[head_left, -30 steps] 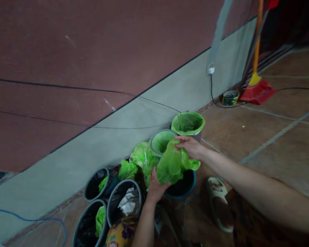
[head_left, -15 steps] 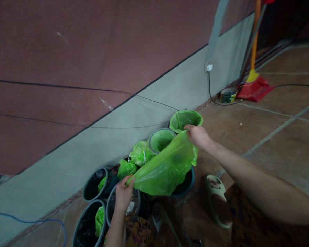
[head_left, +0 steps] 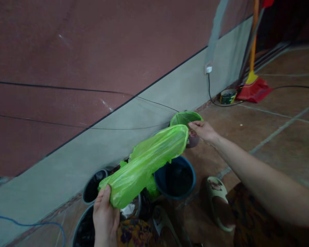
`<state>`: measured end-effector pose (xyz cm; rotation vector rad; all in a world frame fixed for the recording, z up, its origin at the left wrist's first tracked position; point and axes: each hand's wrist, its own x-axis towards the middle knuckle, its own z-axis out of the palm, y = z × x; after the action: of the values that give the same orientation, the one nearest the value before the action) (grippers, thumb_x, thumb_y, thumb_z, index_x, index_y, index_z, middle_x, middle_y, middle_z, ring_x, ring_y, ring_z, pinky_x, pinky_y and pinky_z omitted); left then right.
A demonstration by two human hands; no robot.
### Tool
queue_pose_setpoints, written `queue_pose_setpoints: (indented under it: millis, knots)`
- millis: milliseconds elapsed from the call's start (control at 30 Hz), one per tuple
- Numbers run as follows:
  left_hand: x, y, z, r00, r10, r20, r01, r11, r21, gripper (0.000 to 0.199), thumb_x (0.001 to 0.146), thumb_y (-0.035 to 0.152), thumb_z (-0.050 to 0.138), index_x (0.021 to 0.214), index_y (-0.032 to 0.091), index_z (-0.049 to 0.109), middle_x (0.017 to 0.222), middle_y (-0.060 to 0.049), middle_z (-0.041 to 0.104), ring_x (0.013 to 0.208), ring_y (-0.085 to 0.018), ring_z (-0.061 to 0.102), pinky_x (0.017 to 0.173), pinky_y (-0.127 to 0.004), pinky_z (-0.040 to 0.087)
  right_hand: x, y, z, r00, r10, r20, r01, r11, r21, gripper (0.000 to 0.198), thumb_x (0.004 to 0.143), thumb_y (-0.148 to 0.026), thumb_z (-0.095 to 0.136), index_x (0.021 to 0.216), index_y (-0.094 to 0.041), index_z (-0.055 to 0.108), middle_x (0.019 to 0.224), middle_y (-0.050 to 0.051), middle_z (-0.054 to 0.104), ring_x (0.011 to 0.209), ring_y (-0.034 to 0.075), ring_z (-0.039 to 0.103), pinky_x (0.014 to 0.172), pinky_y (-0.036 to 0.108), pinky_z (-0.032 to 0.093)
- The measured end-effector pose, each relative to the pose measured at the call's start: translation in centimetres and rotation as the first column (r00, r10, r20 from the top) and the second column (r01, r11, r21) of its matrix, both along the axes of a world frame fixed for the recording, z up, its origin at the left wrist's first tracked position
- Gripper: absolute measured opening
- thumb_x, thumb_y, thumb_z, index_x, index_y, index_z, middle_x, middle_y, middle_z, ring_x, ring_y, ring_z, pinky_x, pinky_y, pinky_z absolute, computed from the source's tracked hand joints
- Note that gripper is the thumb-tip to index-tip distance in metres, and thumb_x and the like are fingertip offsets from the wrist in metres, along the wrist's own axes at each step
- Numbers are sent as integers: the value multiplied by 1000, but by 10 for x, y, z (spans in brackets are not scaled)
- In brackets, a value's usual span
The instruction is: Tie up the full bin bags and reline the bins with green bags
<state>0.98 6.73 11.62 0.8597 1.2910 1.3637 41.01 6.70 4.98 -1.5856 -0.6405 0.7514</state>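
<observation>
The person's left hand (head_left: 105, 210) and right hand (head_left: 203, 132) draw out a light-green plastic bag (head_left: 144, 164).
On a clock face centred on the bag, a pale slipper (head_left: 217, 199) lies at four o'clock; at eight, the left hand pinches one end between thumb and fingers, near a dark-lined bin (head_left: 94, 187); at two, the right thumb and fingertips pinch the mouth's edge. The bag spans the air between them, partly in front of a blue bucket (head_left: 186, 171) at four. Farther, at two, a green-lined bin (head_left: 193, 140) stands by the wall (head_left: 164, 99); well beyond, also at two, a tin (head_left: 228, 97) sits beside a red-bristled broom (head_left: 256, 91).
</observation>
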Motion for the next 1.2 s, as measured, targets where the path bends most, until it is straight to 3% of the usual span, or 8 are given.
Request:
queue_pose_setpoints:
  millis: [167,267,467,633,767,933,1067,1200]
  knots:
    - [-18,-17,-5,954,-211,-212,205,977,-53,49,50,50,91,78,14,76,70,-5,74,69,-22,70,64,-29,58,-26,4,-6,973,225,54,-222,973,-63,58,87,-52,64,132,-16,55,96,6,72,81,16,67,67,25,51]
    - [-23,-30,0,822,-416,-388,426,902,-67,44,60,53,86,78,14,78,72,-7,75,69,-21,69,64,-26,56,-36,9,-17,910,348,227,-298,927,-226,75,85,-53,67,143,-11,45,95,9,72,83,22,68,75,33,54]
    - [8,-59,10,299,-653,-696,818,551,-165,21,85,34,65,90,23,82,85,-5,78,78,-18,69,73,-23,53,-50,12,-20,657,281,699,-298,949,-102,81,77,-36,73,148,-13,41,149,17,49,138,31,45,114,43,38]
    - [20,-72,-1,20,-663,-748,889,354,-290,28,88,15,52,92,24,79,81,-2,75,80,-14,67,74,-19,48,-70,9,-29,489,558,670,-494,810,-314,51,81,-25,65,131,-17,62,128,14,67,116,31,63,99,41,49]
    - [3,-69,-15,-14,-624,-782,857,395,-331,24,91,22,52,82,21,74,77,-2,70,78,-15,63,72,-20,46,-67,13,-34,531,606,592,-458,794,-401,24,80,-12,56,96,-17,74,97,10,76,93,25,69,85,32,51]
    - [-22,-52,-53,-48,-535,-844,733,555,-394,31,94,27,46,67,19,60,72,-1,61,75,-15,58,70,-23,41,-13,18,-20,938,221,266,-132,940,-316,22,87,-21,49,90,-16,70,83,8,72,70,18,64,64,27,50]
    - [-23,-40,-95,-70,-471,-879,600,685,-415,26,90,21,45,69,19,60,76,-3,61,78,-17,58,73,-25,41,13,13,-12,981,114,154,-55,937,-345,27,92,-28,42,96,-15,66,77,8,67,53,13,54,53,27,47]
    - [-6,-40,-127,-27,-516,-856,570,695,-438,24,88,16,45,73,20,63,81,-4,63,81,-17,61,75,-25,42,-6,4,-15,944,275,181,-192,906,-377,29,95,-36,44,92,-17,65,78,9,67,61,17,59,64,32,51]
